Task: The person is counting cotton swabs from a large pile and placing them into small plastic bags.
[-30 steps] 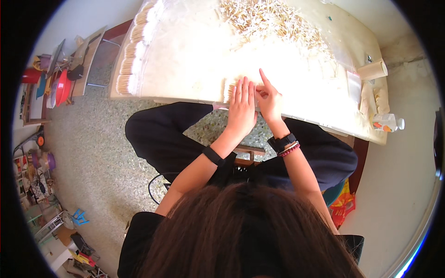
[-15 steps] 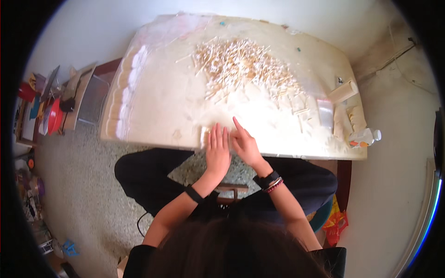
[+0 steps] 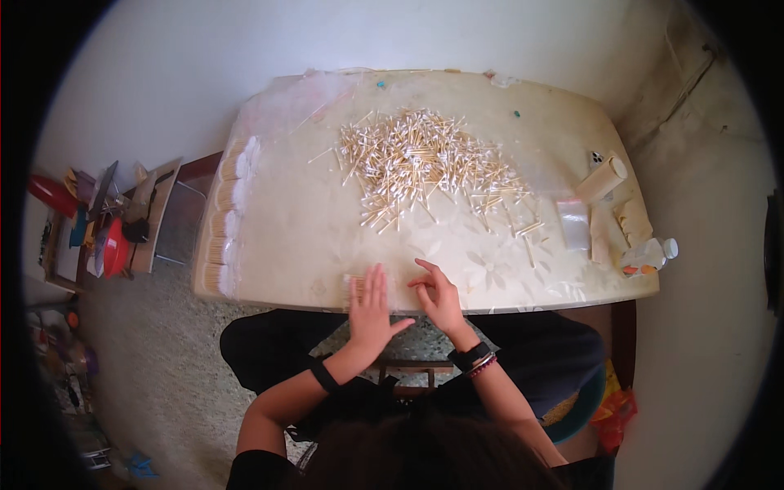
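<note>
My left hand [image 3: 371,317] lies flat, fingers stretched, over a small bundle of cotton swabs [image 3: 351,286] at the table's near edge. It covers most of the bundle, and I cannot tell whether a clear bag encloses it. To its right, my right hand [image 3: 439,300] is held over the table edge with the index finger extended and the others loosely bent; nothing shows in it. Beyond both hands spreads a large heap of loose cotton swabs [image 3: 425,155]. Along the table's left edge runs a row of clear bags packed with swabs [image 3: 222,216].
Clear plastic sheeting [image 3: 298,102] covers the far left corner. On the right stand a brown cardboard roll [image 3: 603,180], a clear zip bag [image 3: 573,223], crumpled brown paper [image 3: 633,220] and a white-capped bottle [image 3: 649,257]. A teal tub [image 3: 584,408] sits below the table at right.
The head view has tilted, so the table appears lower. My left hand has moved slightly left over the swab bundle, its thumb now spread; my right hand has drawn away from it.
</note>
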Tool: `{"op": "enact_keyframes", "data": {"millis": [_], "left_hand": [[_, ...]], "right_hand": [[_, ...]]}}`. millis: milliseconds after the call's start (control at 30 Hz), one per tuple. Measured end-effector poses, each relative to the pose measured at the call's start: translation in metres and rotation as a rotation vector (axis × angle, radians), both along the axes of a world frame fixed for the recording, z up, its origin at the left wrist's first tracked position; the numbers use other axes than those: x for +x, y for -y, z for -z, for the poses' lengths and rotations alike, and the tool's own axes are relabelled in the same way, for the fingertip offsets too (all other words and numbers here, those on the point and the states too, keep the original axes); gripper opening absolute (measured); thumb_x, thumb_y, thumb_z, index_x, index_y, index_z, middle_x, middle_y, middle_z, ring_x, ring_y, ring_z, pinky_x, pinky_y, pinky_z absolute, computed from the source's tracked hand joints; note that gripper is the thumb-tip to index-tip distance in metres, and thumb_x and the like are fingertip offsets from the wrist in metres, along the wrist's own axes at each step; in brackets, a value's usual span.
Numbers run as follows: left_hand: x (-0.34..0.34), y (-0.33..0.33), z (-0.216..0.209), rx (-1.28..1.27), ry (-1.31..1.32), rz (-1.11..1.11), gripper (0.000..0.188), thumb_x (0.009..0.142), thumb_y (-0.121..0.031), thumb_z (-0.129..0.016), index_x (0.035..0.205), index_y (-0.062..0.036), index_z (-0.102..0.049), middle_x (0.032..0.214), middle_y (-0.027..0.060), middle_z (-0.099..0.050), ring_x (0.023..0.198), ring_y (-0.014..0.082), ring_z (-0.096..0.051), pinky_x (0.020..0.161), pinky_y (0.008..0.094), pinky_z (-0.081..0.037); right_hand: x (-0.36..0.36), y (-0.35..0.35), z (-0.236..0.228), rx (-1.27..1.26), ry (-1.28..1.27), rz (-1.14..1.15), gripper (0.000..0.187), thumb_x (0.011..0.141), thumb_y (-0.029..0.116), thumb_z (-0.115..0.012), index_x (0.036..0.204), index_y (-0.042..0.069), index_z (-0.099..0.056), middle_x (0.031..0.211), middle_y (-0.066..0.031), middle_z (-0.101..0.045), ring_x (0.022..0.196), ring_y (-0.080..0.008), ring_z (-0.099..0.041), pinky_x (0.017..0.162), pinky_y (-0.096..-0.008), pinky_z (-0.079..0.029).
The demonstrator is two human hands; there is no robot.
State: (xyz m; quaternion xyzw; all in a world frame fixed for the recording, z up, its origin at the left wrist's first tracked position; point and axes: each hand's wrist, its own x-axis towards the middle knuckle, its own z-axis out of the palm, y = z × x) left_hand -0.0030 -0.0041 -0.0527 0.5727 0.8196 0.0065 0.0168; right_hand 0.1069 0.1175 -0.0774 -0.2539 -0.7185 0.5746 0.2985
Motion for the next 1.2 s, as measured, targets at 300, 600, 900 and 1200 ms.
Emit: {"op": "enact_keyframes", "data": {"millis": [300, 600, 900, 1200], "left_hand": [[-0.099, -0.007, -0.015, 0.126, -0.055, -0.096, 0.090, 0.083, -0.054, -0.052, 0.141, 0.0046, -0.016, 0.147, 0.0246, -0.013, 0.137, 0.0412, -0.011, 0.106, 0.0598, -0.008], [-0.146, -0.191, -0.040, 0.301, 0.002, 0.319, 0.082, 0.079, -0.040, -0.065, 0.144, -0.0145, -0.022, 0.144, 0.0237, -0.023, 0.134, 0.0417, -0.020, 0.107, 0.0528, -0.020], [-0.166, -0.249, -0.011, 0.483, 0.058, 0.315, 0.044, 0.082, -0.031, -0.063, 0.121, -0.0132, -0.054, 0.107, 0.0059, -0.055, 0.106, 0.0237, -0.048, 0.090, 0.0400, -0.036], [-0.168, -0.268, -0.016, 0.584, 0.144, 0.357, 0.016, 0.076, -0.019, -0.067, 0.073, -0.0064, -0.057, 0.074, 0.0091, -0.055, 0.075, 0.0283, -0.056, 0.065, 0.0386, -0.045]], "right_hand": [[0.002, -0.001, -0.004, 0.027, 0.011, 0.003, 0.037, 0.082, 0.002, -0.052, 0.119, 0.007, -0.050, 0.086, -0.0101, -0.063, 0.084, -0.0261, -0.060, 0.077, -0.0335, -0.048], [0.002, -0.001, -0.004, 0.107, 0.006, 0.008, 0.031, 0.082, 0.000, -0.053, 0.112, 0.004, -0.054, 0.084, -0.0085, -0.063, 0.081, -0.0211, -0.061, 0.073, -0.0309, -0.049], [0.001, 0.000, -0.006, 0.158, -0.058, 0.014, 0.024, 0.081, 0.001, -0.053, 0.104, 0.003, -0.056, 0.077, -0.0096, -0.060, 0.079, -0.0260, -0.058, 0.067, -0.0343, -0.049], [0.001, -0.001, -0.003, 0.223, -0.070, 0.020, 0.020, 0.077, 0.000, -0.056, 0.097, 0.003, -0.057, 0.074, -0.0090, -0.059, 0.079, -0.0252, -0.058, 0.068, -0.0347, -0.049]]}}
